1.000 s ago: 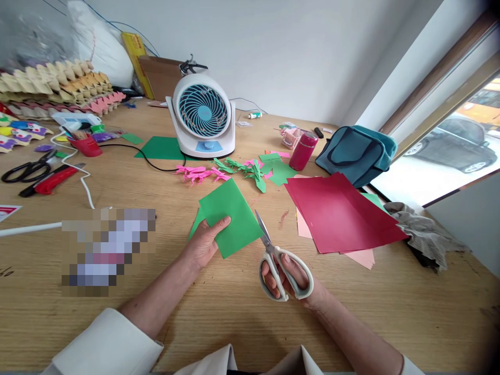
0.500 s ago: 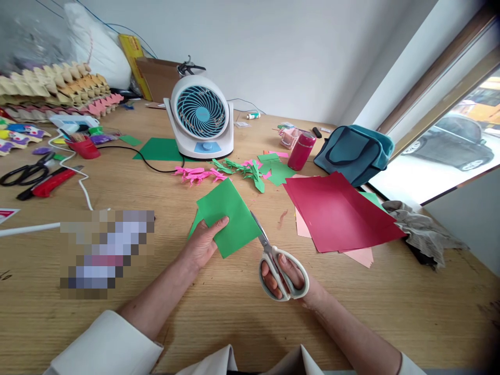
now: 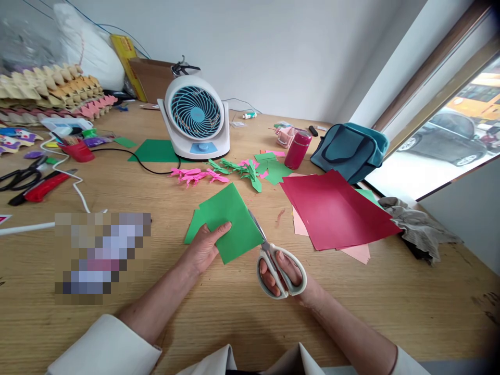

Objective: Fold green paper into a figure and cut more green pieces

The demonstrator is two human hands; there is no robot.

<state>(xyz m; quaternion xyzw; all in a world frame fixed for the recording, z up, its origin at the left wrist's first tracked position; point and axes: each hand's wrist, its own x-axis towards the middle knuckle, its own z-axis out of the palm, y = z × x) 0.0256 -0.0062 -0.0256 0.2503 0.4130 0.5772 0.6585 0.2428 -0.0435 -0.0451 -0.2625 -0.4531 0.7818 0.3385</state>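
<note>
My left hand [image 3: 205, 247] pinches a piece of green paper [image 3: 240, 224], thumb on top and fingers underneath. Another green piece [image 3: 192, 226] shows below it on the left. My right hand [image 3: 283, 273] is closed in the handles of scissors [image 3: 278, 276] with pale grips. Their blades lie along the paper's right edge, nearly together; whether they bite into the paper I cannot tell. Beyond the paper lie pink paper cutouts [image 3: 191, 176] and green paper cutouts [image 3: 253, 179], with green scraps [image 3: 276, 173] beside them.
A white fan [image 3: 197, 120] stands at the back over dark green paper [image 3: 152, 150]. To the right are red sheets [image 3: 339, 213], a red flask [image 3: 298, 149] and a teal bag [image 3: 351, 151]. A utility knife [image 3: 42, 188], black scissors [image 3: 23, 174] and a red cup [image 3: 78, 150] lie left.
The green paper has tilted and shifted slightly down in my left hand, showing more of the piece beneath. The scissors stay at its right edge. The whole view has shifted a little.
</note>
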